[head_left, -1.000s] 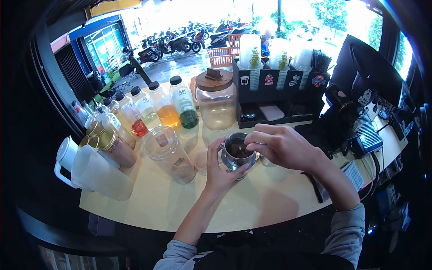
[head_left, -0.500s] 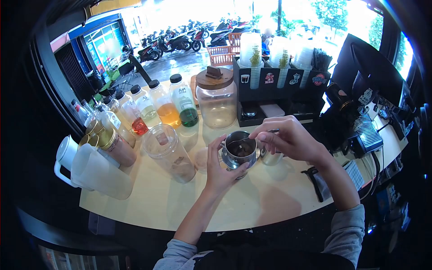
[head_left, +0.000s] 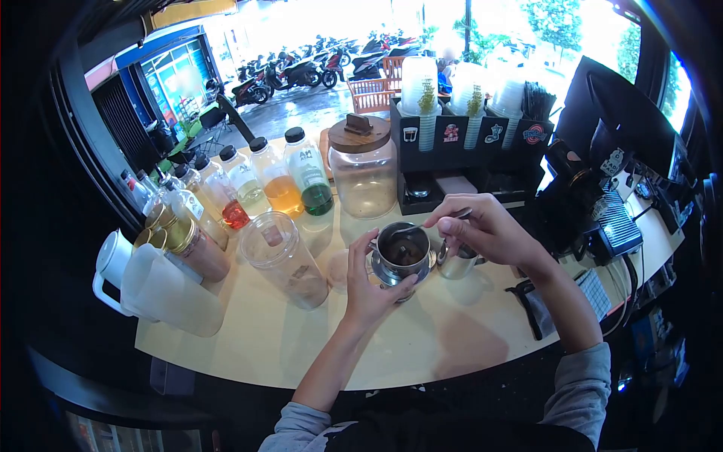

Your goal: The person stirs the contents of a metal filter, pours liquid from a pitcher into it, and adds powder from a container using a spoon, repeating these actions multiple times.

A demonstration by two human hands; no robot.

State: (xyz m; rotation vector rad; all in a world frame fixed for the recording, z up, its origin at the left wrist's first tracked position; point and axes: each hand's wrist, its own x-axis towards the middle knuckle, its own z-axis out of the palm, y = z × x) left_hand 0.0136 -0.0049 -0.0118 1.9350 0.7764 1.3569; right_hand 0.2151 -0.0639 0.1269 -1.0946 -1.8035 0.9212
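Note:
My left hand (head_left: 367, 285) is curled around a metal drip coffee filter (head_left: 401, 270), its thumb and fingers against the rim and flange. Dark coffee grounds (head_left: 407, 248) lie inside the filter. It seems to sit on a glass, mostly hidden beneath it. My right hand (head_left: 478, 230) pinches a thin metal spoon (head_left: 411, 230), whose end reaches over the filter's opening. Just beyond that hand stands a small metal pitcher (head_left: 456, 267), partly covered by the fingers. Left of the filter, a clear plastic jar (head_left: 290, 267) leans in view with some brown residue inside.
Colored syrup bottles (head_left: 285, 192) line the far left edge. A wooden-lidded glass jar (head_left: 363, 177) and a black cup organizer (head_left: 471, 147) stand at the back. Pale plastic pitchers (head_left: 169, 290) are at left; a coffee machine (head_left: 614, 226) and dark cloth (head_left: 533, 309) at right.
My right hand has shifted slightly, and the spoon has risen a little toward the filter's upper rim. My left hand keeps its hold on the drip coffee filter.

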